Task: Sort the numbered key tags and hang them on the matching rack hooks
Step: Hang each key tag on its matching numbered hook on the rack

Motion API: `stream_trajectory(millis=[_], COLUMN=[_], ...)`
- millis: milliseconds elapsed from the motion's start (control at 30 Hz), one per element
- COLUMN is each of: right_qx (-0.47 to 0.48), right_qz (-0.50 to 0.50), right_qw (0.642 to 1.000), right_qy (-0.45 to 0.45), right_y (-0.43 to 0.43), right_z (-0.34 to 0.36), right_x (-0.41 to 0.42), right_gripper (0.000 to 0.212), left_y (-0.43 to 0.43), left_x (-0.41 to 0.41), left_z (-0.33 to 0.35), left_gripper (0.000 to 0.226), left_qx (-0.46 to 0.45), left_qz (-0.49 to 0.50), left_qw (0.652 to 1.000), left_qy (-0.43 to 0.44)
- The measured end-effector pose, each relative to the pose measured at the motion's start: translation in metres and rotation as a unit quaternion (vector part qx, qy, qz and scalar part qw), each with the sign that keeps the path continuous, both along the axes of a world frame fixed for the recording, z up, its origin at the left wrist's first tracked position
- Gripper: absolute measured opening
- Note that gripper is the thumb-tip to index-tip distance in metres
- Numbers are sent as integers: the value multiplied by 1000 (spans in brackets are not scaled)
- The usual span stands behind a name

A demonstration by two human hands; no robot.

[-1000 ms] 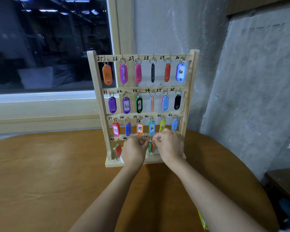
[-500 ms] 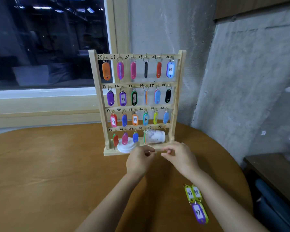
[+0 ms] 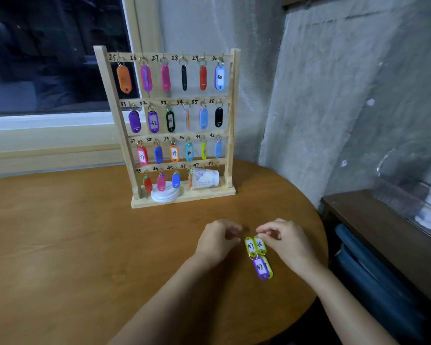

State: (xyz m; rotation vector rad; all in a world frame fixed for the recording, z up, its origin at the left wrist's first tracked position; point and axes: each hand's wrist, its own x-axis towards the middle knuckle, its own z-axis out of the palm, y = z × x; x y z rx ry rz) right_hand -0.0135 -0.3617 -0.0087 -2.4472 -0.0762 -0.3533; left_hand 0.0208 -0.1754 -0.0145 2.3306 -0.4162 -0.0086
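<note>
Paper cup [image 3: 205,179] sideways on rack base [image 3: 209,193]

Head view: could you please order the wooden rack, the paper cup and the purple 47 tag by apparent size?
1. wooden rack, by far
2. paper cup
3. purple 47 tag, nearly the cup's size but nearer the camera

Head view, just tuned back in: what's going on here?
A person is hanging numbered key tags on the wooden rack. Most hooks are filled; 47 and 48 look bare. The left hand and right hand, fingers curled, are at the loose tags on the table: yellow 47 tag, yellow 48 tag, purple 47 tag. Grip unclear.
</note>
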Motion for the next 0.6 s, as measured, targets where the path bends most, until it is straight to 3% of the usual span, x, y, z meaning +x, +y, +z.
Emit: stream_trajectory(millis=[133,300,600], right_qx=[6,-13,-76], right_qz=[0,15,3], right_qw=[1000,998,994], right_qy=[19,56,78], right_y=[-3,1,12], right_z=[-4,-5,-3], right_x=[-9,-19,-25], right_gripper=[7,10,8], left_y=[-8,-12,-11], left_x=[0,2,3], left_z=[-3,-5,-7], left_gripper=[27,14,12], left_qx=[32,66,63], left_qz=[-17,-16,-3], left_qw=[999,997,996], left_qy=[-17,-47,-65])
